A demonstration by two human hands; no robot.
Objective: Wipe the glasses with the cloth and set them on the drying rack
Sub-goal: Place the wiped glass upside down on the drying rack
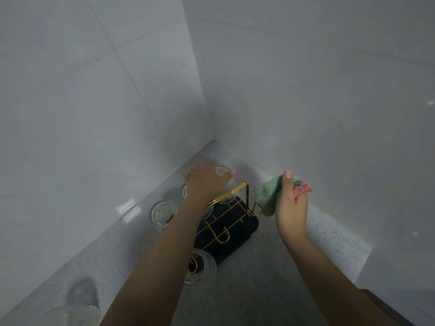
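My left hand (207,182) reaches into the far corner and grips a ribbed clear glass (222,171) from above, thumb on its right and fingers on its left. My right hand (290,208) holds a bunched green and pink cloth (268,196) just right of the rack. The gold wire drying rack (237,188) stands on a black mat (235,229). One glass (163,212) sits on a rack peg at the left and another (200,267) on a near peg. My left forearm hides part of the rack and further glasses under the hand.
Grey tiled walls meet in a corner right behind the rack. A speckled countertop (247,290) runs toward me. Another clear glass (77,314) stands at the bottom left edge, with a dark wet patch (82,294) beside it.
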